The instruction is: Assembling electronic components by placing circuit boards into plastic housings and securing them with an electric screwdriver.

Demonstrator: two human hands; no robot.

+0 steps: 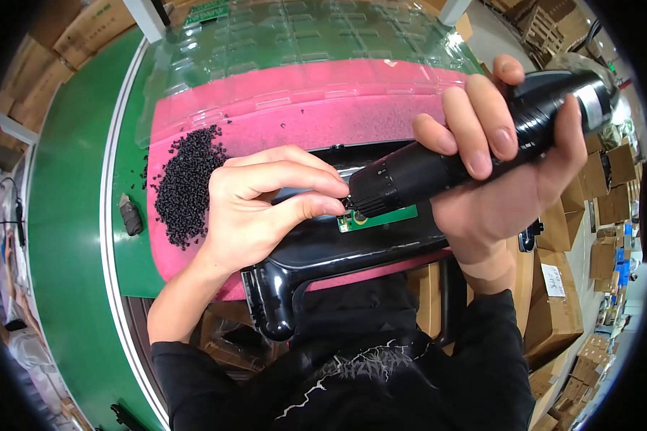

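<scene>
A black electric screwdriver is gripped in my right hand, its fingers wrapped round the body. It tilts down to the left, with its nose over a green circuit board. The board lies in a glossy black plastic housing, partly hidden by my hands. At the screwdriver's tip, my left hand pinches with thumb and forefinger. Something small and dark shows there, but I cannot make out what it is. Left of that hand lies a heap of tiny black screws.
The housing rests on a pink mat over a green tabletop. A clear plastic tray lies across the back. A small dark wrapped piece sits at the left. Cardboard boxes stand on the right.
</scene>
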